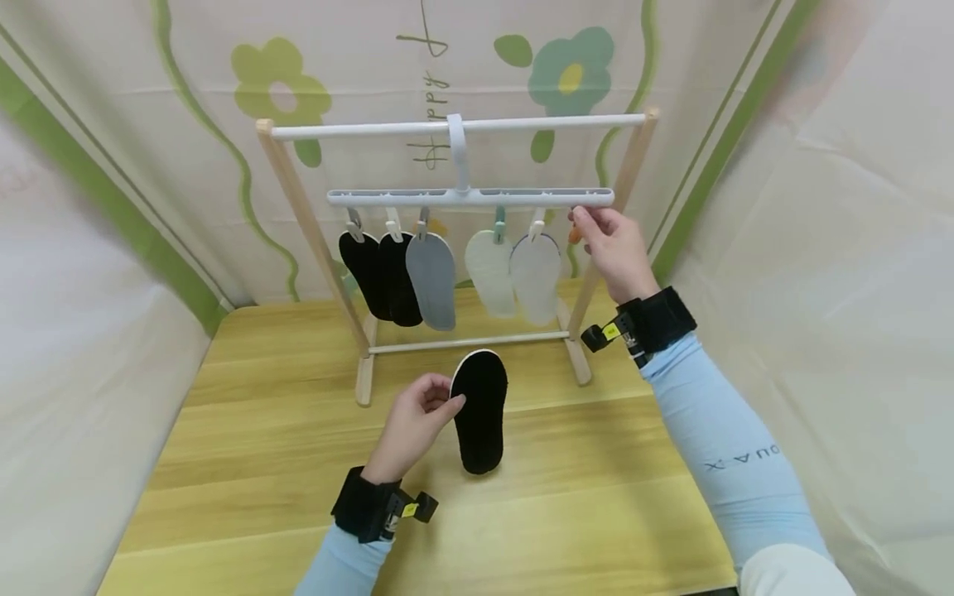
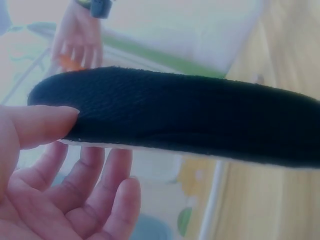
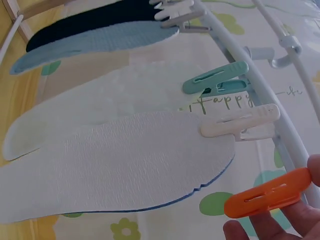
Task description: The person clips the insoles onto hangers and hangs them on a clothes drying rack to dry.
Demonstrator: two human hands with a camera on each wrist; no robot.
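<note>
Pinched at its rim by the left hand (image 1: 414, 422), thumb on top, the black insole (image 1: 479, 410) is held above the counter (image 1: 246, 430). Light, soft, bendable; best taken near one end. The orange clip (image 3: 268, 198) is held by the right hand (image 1: 615, 248) on the hanger (image 1: 469, 197).
</note>
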